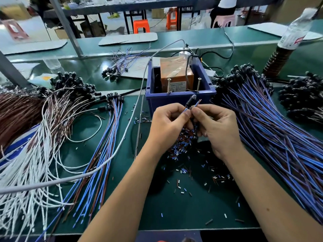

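Note:
My left hand (168, 122) and my right hand (217, 126) meet just in front of a blue bin (180, 97). Together they pinch one thin blue-and-brown wire pair (192, 106) that ends in a small black holder with a clear tip (190, 100). The wire's bare ends stick up past my right thumb. Below my hands lies a heap of cut insulation bits (181, 145) in blue, brown and white on the green mat.
An orange transformer block (175, 74) with two upright screws sits in the bin. Big bundles of blue-brown wires (272, 130) lie at right, white-brown wires (35, 154) and a smaller blue set (104, 145) at left. A grey cable (125, 130) crosses the mat. A plastic bottle (295, 30) stands far right.

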A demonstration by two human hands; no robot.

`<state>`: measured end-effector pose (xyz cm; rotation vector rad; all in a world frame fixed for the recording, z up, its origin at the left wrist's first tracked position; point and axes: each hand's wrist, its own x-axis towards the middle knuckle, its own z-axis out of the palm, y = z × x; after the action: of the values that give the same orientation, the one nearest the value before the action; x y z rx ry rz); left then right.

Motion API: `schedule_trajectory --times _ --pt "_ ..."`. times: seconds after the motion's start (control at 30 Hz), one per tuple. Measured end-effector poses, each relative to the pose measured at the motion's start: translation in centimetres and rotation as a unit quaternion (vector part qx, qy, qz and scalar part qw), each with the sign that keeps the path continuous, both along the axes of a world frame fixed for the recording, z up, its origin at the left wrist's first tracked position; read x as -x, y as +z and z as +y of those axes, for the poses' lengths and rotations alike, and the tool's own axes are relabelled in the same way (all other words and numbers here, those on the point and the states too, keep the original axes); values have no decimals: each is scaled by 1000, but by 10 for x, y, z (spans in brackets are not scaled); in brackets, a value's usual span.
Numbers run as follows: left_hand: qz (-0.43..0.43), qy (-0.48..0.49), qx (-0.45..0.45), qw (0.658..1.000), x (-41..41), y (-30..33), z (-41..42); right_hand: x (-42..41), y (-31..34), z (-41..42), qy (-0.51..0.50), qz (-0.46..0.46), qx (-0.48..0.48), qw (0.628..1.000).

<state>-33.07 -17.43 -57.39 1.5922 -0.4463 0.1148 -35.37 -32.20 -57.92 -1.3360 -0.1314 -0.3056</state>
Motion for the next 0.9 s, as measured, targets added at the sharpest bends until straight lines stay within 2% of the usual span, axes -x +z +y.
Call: schedule_trajectory --times 0.07,0.13,0.23,0.3,0.43,0.53,0.6,0.73,0.9 --pt "-23 23 -2 999 2 1 -3 -1 1 -1 -2 5 -19 1000" --pt "-99 118 -27 988 5 1 -4 -2 2 -3 -8 5 -28 1000" --pt "-213 290 -36 932 7 3 -5 -3 1 -8 -6 -20 -17 1000" --pt "-238 336 1 911 7 5 -5 -2 0 -9 -19 -41 11 999" --pt "-192 362 71 909 6 6 -5 -2 -1 -10 -135 -87 103 982" --pt "-140 389 82 907 3 5 -3 -3 -1 -11 -260 -121 190 939" --pt "-124 393 82 908 1 5 -3 -2 2 -10 -308 -140 216 916" --pt "-109 371 88 918 1 3 -2 -5 7 -4 -333 -170 254 892" --pt "-111 343 106 927 0 -2 -2 -7 11 1 -304 -206 311 876"
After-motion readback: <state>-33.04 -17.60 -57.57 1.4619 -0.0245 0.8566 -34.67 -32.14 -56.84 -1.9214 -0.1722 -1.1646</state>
